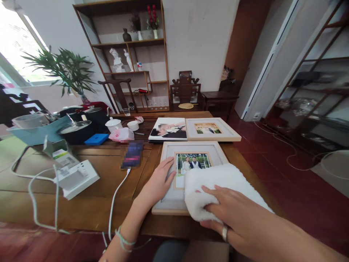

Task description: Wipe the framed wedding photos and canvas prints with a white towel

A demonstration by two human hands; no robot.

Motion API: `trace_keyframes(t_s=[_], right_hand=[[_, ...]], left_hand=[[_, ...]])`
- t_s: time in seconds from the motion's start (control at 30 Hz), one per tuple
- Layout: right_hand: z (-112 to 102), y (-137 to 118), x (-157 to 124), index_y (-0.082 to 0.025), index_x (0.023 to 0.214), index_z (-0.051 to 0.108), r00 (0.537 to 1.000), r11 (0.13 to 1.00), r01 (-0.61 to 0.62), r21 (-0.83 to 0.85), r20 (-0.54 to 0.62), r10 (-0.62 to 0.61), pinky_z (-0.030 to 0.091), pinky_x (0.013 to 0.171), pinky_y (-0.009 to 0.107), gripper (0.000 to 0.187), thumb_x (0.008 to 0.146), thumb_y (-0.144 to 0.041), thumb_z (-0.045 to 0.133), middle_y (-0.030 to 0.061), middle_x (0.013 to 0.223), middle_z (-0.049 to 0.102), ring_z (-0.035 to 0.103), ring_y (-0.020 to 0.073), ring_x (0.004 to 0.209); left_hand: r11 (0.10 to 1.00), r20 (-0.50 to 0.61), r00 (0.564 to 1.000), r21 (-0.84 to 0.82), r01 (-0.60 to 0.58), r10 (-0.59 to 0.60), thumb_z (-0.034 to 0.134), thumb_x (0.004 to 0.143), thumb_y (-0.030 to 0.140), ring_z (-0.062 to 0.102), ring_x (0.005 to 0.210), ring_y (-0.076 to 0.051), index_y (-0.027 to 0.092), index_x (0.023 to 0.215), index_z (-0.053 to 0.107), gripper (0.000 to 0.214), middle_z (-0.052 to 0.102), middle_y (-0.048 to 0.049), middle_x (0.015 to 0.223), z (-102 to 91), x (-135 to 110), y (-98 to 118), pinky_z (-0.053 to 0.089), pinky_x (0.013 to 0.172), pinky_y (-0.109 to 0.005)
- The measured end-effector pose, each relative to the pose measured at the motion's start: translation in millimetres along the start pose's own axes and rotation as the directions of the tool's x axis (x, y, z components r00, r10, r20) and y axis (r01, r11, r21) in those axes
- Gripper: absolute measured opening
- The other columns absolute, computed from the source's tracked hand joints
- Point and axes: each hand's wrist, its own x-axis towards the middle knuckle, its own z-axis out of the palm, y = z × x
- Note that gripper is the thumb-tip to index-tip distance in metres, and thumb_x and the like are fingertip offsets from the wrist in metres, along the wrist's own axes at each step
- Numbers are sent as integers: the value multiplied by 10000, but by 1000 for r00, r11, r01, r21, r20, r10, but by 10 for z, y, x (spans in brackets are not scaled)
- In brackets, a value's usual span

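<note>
A framed photo (pixel 168 198) with a light wood edge and a pale mat lies flat near the table's front edge. My left hand (pixel 160 180) rests on its left side, fingers stretched out over the mat. In my right hand (pixel 227 207) is a bunched white towel (pixel 226 178), gripped between thumb and fingers. It lies over the lower right of the frame and hides that corner. Just behind are a second framed photo (pixel 231 133) and, to its left, a photo album (pixel 169 133) with a picture on its cover.
On the wooden table (pixel 109 203) a phone (pixel 132 155) is plugged into a white cable (pixel 111 203). Further left are an opened white box (pixel 81 178), a blue box (pixel 96 139), a pink packet (pixel 121 134), dark pots (pixel 75 131) and a light-blue basin (pixel 35 136). Chairs and shelves stand behind.
</note>
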Motion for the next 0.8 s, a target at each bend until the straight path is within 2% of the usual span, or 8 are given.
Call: trace_keyframes(t_s=[0.13, 0.23, 0.3, 0.4, 0.5, 0.63, 0.73, 0.8], right_hand=[[148, 132, 164, -193, 1077, 633, 994, 999, 2, -45, -111, -7, 318, 1024, 466, 278, 840, -258, 503, 127, 1335, 481, 384, 294, 1257], [203, 395, 356, -161, 1100, 618, 986, 991, -11, -130, -169, -11, 287, 1048, 448, 429, 692, -74, 517, 136, 1349, 462, 355, 270, 1278], [174, 591, 496, -136, 1116, 605, 977, 979, -41, -200, -214, -3, 287, 1045, 448, 500, 643, -26, 486, 153, 1342, 466, 368, 270, 1270], [78, 852, 717, -95, 1143, 583, 957, 950, -91, -300, -290, 1, 261, 1050, 468, 512, 652, -17, 463, 173, 1348, 452, 347, 290, 1278], [12, 1013, 913, -76, 1147, 575, 951, 932, -114, -343, -310, 2, 227, 1049, 504, 493, 674, -17, 449, 177, 1358, 438, 296, 317, 1300], [41, 1009, 982, -111, 1108, 594, 965, 944, -64, -322, -261, -24, 197, 1035, 558, 487, 663, -6, 428, 162, 1376, 420, 231, 318, 1327], [64, 843, 811, -116, 1072, 600, 985, 975, 34, -218, -156, -69, 168, 1052, 542, 467, 658, -8, 413, 167, 1371, 424, 199, 285, 1343], [26, 679, 612, -131, 1044, 603, 993, 990, 82, -116, -78, -92, 169, 1065, 504, 416, 697, -22, 401, 155, 1275, 529, 234, 258, 1335]], left_hand=[[1000, 30, 1000, -1, -10, 10, 424, 887, 226, 424, 1262, -227, 123, 1245, 484, 377, 478, -139, 1344, -17, 9, 7, 334, 1068, -413], [1000, 29, 999, -14, -16, 16, 432, 883, 221, 424, 1262, -231, 125, 1252, 480, 384, 472, -140, 1349, -39, 10, 19, 333, 1069, -420], [1000, 26, 999, -21, -21, 21, 438, 881, 222, 425, 1261, -233, 137, 1252, 484, 383, 470, -134, 1352, -52, 6, 27, 337, 1066, -422], [999, 22, 999, -27, -26, 26, 445, 878, 227, 432, 1256, -237, 156, 1240, 500, 372, 477, -121, 1349, -62, 0, 31, 344, 1061, -427], [999, 26, 1000, -30, -15, 15, 446, 876, 229, 437, 1252, -233, 145, 1235, 505, 374, 477, -127, 1347, -66, -5, 32, 347, 1060, -414], [999, 1, 1000, -37, -26, 26, 452, 873, 230, 454, 1238, -233, 161, 1228, 514, 367, 495, -118, 1332, -69, -7, 39, 360, 1049, -417], [999, 2, 1000, -32, -29, 30, 436, 880, 228, 452, 1240, -235, 166, 1230, 515, 365, 499, -112, 1330, -65, -5, 42, 358, 1051, -421], [999, 9, 1000, -26, -20, 21, 419, 887, 227, 443, 1247, -235, 152, 1232, 516, 366, 492, -119, 1335, -57, -3, 37, 349, 1058, -420]])
